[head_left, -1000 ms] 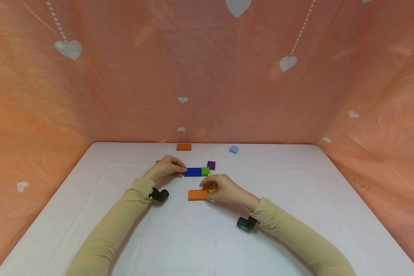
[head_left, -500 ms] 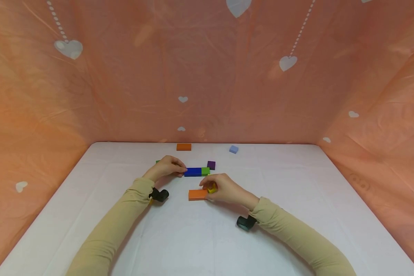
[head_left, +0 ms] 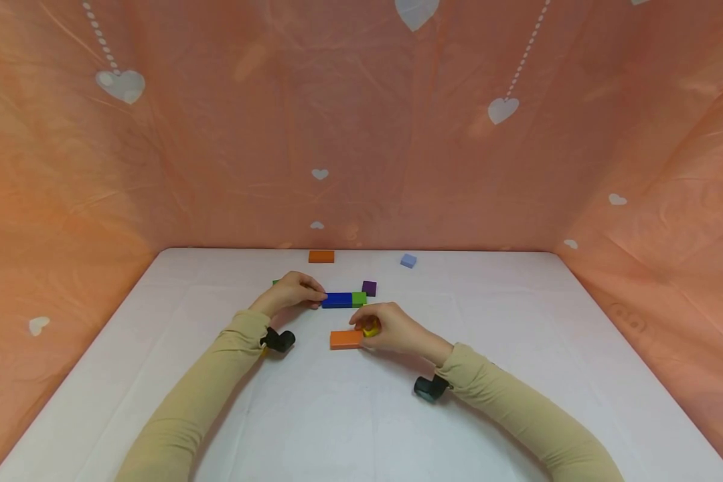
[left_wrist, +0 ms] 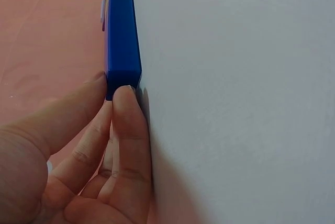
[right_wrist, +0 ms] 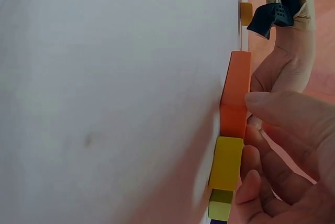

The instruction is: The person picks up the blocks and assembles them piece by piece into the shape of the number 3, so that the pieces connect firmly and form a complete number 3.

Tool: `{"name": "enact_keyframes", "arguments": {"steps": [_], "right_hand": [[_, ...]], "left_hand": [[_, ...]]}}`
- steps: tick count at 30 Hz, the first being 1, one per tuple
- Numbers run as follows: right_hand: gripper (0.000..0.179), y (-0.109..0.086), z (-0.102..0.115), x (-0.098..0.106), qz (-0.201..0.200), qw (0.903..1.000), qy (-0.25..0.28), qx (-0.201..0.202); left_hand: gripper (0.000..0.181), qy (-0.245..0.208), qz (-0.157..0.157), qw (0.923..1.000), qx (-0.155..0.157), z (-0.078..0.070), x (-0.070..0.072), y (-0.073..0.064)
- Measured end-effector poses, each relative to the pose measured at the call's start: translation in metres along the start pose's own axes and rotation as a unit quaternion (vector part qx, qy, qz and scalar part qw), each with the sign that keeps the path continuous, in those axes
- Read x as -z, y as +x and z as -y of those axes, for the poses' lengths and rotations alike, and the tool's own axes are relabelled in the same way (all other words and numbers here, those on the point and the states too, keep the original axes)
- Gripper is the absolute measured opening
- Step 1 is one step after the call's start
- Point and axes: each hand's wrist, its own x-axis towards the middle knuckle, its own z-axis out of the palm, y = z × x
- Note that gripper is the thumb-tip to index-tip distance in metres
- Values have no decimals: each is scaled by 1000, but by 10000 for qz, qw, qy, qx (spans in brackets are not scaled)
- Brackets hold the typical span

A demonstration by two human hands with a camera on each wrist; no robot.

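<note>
Across the middle of a white cloth-covered table (head_left: 325, 415), the left hand (head_left: 289, 292) has its thumb and forefinger pinched on the left end of a long deep-blue rectangular block (head_left: 339, 300). A small square green block (head_left: 359, 299) touches the right end of that blue piece, and a dark purple square block (head_left: 369, 288) sits just behind the green one; whether those two touch is hard to tell. Nearer the person, the right hand (head_left: 394, 329) has its thumb and forefinger clamped on the right end of a flat orange rectangular block (head_left: 345, 340), lying on the table, its remaining fingers curled. Close by those fingers stands a yellow block (right_wrist: 226, 164), partly hidden from above; whether a fingertip meets it cannot be told. Toward the back edge lie a second orange rectangular block (head_left: 321, 257) and, to its right, a pale-blue block (head_left: 408, 261). An amber block (right_wrist: 246, 13) lies by the left forearm. Both tan sleeves (head_left: 207, 395) end above black wrist cameras (head_left: 282, 341), and orange-pink cloth printed with white hearts (head_left: 361, 120) hangs behind.
</note>
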Motion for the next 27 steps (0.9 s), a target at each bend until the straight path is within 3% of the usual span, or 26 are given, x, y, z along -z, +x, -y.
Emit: {"name": "enact_keyframes", "arguments": {"steps": [9, 13, 17, 27], "right_hand": [[31, 1, 0, 1, 41, 10000, 17, -59], [31, 0, 1, 1, 70, 9999, 46, -88], [31, 0, 0, 1, 59, 9999, 53, -93], [30, 0, -1, 0, 64, 10000, 9, 30]], "left_hand": [[25, 63, 209, 9997, -134, 0, 5, -5], [30, 89, 286, 9990, -340, 2, 13, -10], [37, 119, 350, 9974, -624, 1, 29, -20], [51, -373, 425, 9958, -722, 3, 79, -55]]}}
